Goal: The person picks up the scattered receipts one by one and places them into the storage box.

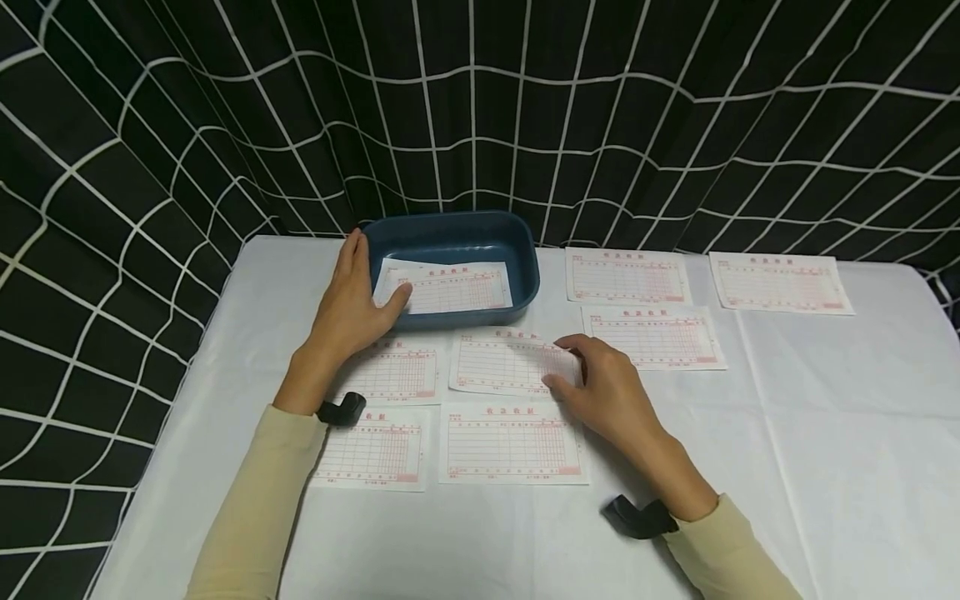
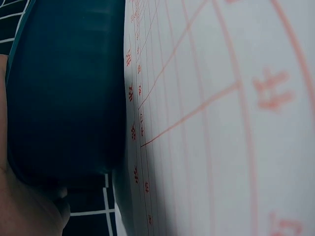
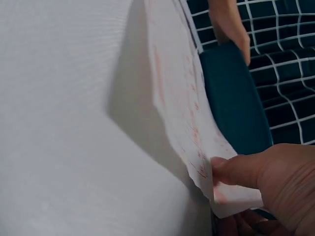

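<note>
My left hand (image 1: 351, 304) is at the left end of a dark blue plastic basket (image 1: 528, 279), its thumb over the front rim and its fingers along the outer side. Inside the basket lie overlapping white receipts (image 1: 457, 292) printed in red. My right hand (image 1: 611, 390) pinches the right edge of a receipt (image 1: 498, 362) just in front of the basket. That edge is raised and bent off the table, casting a shadow in the right wrist view, where the thumb (image 3: 236, 172) presses on the paper. The fingers beneath are partly hidden.
Single receipts lie nearby: one nearest me (image 1: 513, 446), two partly under the left arm (image 1: 375, 450), and three at the right (image 1: 652, 337). A white cloth covers the table (image 1: 825, 433). Black curtain with a white grid (image 1: 480, 108) stands behind and at the left.
</note>
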### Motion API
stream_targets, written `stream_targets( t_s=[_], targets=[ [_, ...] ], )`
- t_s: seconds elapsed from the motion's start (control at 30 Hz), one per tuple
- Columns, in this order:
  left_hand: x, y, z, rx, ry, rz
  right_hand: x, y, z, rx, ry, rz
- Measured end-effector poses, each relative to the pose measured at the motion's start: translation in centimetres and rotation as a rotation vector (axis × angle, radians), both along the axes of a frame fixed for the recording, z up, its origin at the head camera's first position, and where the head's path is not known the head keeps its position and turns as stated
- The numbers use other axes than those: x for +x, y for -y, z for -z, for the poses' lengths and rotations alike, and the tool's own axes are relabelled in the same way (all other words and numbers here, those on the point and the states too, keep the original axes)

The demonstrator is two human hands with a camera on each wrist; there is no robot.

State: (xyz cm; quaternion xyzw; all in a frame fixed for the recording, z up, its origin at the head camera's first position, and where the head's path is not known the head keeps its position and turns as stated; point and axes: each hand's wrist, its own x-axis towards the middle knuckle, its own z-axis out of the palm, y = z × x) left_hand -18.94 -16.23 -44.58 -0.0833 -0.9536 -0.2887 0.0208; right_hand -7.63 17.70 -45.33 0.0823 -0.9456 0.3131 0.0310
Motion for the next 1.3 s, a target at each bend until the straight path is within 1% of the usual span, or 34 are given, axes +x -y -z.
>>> stream_targets(
  t_s=[0.2, 0.57, 0.73, 0.87, 1.1, 1.3],
  targets=[
    [0.0, -0.1, -0.1, -0.005, 0.006, -0.003, -0.1, -0.1, -0.4, -0.011, 0.021, 0.018],
    [-0.1, -0.1, -0.1, 0.001, 0.003, 0.003, -0.1, -0.7, -0.7, -0.076, -0.025, 0.065],
    [0.0, -0.1, 0.0, 0.002, 0.002, 0.001, -0.2, -1.0, -0.7, -0.113, -0.034, 0.05],
    [0.1, 0.0, 0.1, -0.002, 0.003, -0.001, -0.1, -1.3, -0.8, -0.135, -0.021, 0.033],
    [0.0, -0.1, 0.2, 0.004, 0.0, 0.01, -0.1, -2.1, -1.8, -0.183, -0.007, 0.048],
    [0.0, 0.0, 0.1, 0.007, -0.011, 0.01, -0.3, -2.8, -2.5, -0.206, -0.004, 0.03]
  ],
)
